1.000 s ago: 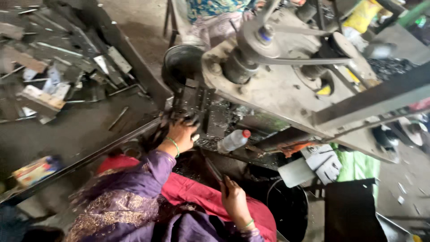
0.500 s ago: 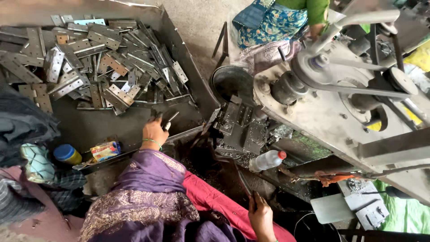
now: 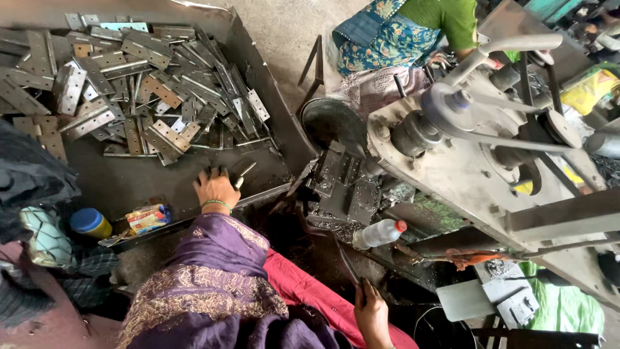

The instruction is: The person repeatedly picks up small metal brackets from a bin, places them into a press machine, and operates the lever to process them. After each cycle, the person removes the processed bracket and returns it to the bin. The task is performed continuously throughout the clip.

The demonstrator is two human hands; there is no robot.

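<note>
A big grey press machine (image 3: pixel 491 148) fills the right half of the frame, with a round wheel and a long lever on its top. In the upper left a dark metal tray (image 3: pixel 129 178) carries a large pile of flat metal hinges (image 3: pixel 129 84), lying over each other in many directions. Behind the machine, at the upper middle, another person in green and patterned blue clothes (image 3: pixel 413 32) sits. The left hand (image 3: pixel 216 187), coming out of a purple sleeve with a green bangle, lies palm down on the tray at the lower edge of the pile, a little left of the centre; its fingers (image 3: pixel 223 172) are bent over one or two small metal pieces (image 3: pixel 240 174), and I cannot tell if they really grip them. The right hand (image 3: pixel 373 310) is at the bottom middle, its fingers closed around a thin dark rod (image 3: pixel 347 262) that points up toward the machine. A plastic bottle with a red cap (image 3: pixel 380 232) lies near this rod. A small blue and yellow jar (image 3: pixel 90 223) stands at the lower left.
</note>
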